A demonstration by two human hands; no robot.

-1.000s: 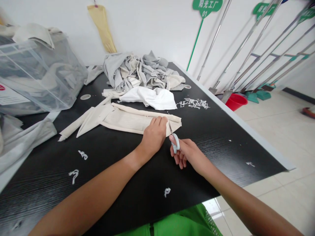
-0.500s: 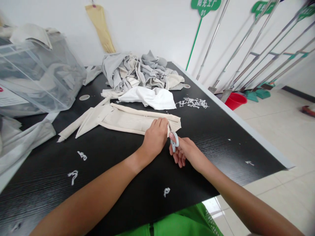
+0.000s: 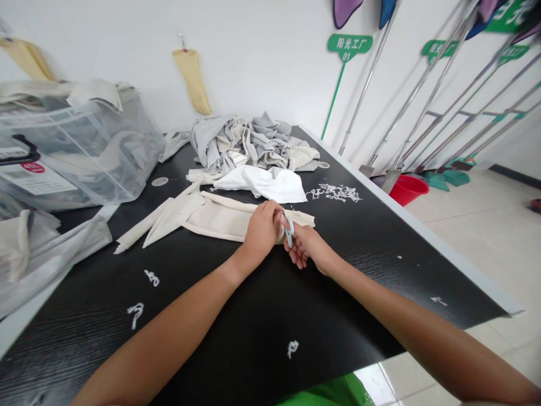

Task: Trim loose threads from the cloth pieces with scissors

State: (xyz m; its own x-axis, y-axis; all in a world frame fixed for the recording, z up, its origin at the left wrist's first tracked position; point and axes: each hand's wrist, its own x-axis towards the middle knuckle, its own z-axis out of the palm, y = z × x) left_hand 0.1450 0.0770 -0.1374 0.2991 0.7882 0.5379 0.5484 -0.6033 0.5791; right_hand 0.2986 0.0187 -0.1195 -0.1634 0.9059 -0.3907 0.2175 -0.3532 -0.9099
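Observation:
A cream cloth piece [image 3: 220,217] with folded edges lies flat on the black table. My left hand [image 3: 262,228] is closed on its upper edge, the fingers pinched together over the fabric. Close beside it, my right hand [image 3: 310,245] holds small scissors with pale blue handles [image 3: 290,230], thumb through a loop and the other fingers curled below. The blades point toward my left fingertips and are mostly hidden there, so whether they touch the cloth cannot be made out.
Behind the cloth lie a white cloth [image 3: 266,183] and a heap of grey and beige fabric [image 3: 253,144]. Thread scraps [image 3: 336,192] sit to the right, with loose tufts nearer me. A clear bin [image 3: 105,180] of cloth stands left; a red bucket [image 3: 408,190] is beyond the table.
The view has tilted upward. Both hands have shifted slightly left along the cloth, and the right hand with the scissors has come closer to the left fingers.

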